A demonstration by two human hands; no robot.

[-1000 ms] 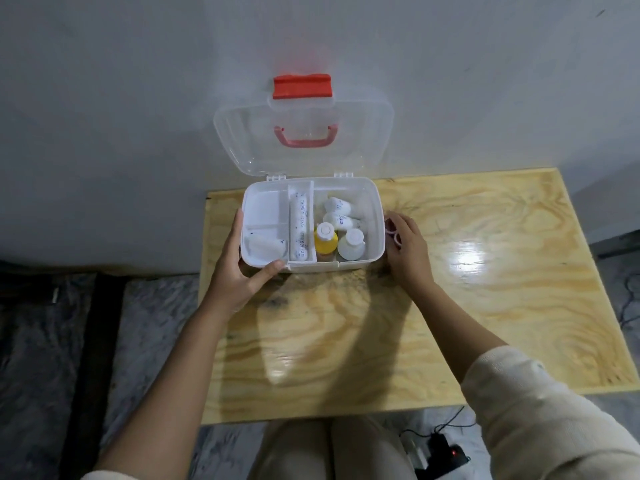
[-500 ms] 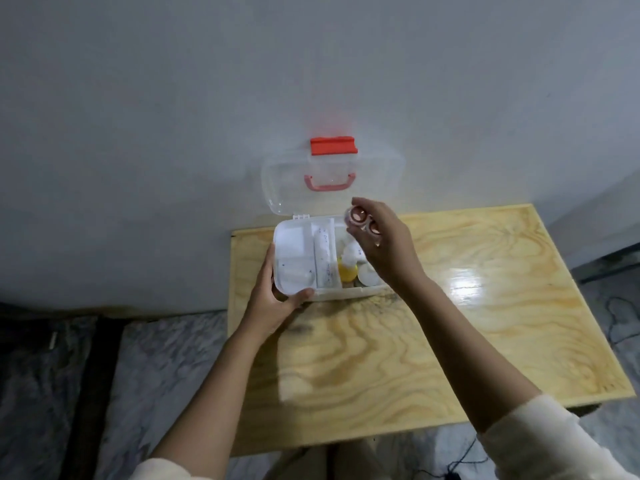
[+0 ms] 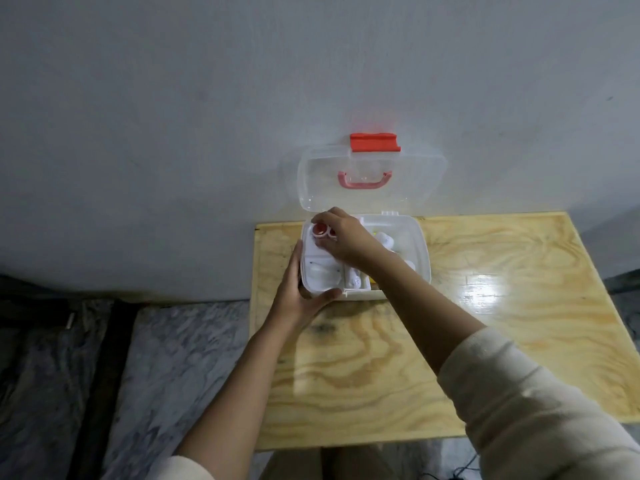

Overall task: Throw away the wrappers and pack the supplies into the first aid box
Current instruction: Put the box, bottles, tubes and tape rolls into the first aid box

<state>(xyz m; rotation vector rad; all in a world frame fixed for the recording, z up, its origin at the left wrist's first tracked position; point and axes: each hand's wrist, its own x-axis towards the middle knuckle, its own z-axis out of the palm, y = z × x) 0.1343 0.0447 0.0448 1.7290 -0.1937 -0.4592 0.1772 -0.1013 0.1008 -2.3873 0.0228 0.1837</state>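
The white first aid box (image 3: 420, 252) stands open at the back left of the wooden table (image 3: 485, 323). Its clear lid (image 3: 372, 174), with a red latch and pink handle, leans against the wall. My left hand (image 3: 298, 292) grips the box's front left corner. My right hand (image 3: 343, 237) reaches over the box and holds small scissors with pink ring handles (image 3: 322, 232) above the back left compartment. White bottles (image 3: 386, 240) lie in the right section, partly hidden by my right arm.
A grey wall rises straight behind the table. Dark marbled floor (image 3: 166, 358) lies to the left. A bright glare patch (image 3: 485, 289) marks the table right of the box. A dark cable shows at the bottom right.
My right hand has carried the pink-handled scissors leftward from above the box's middle to over its back left compartment. My left hand keeps its grip on the box. The camera view has shifted.
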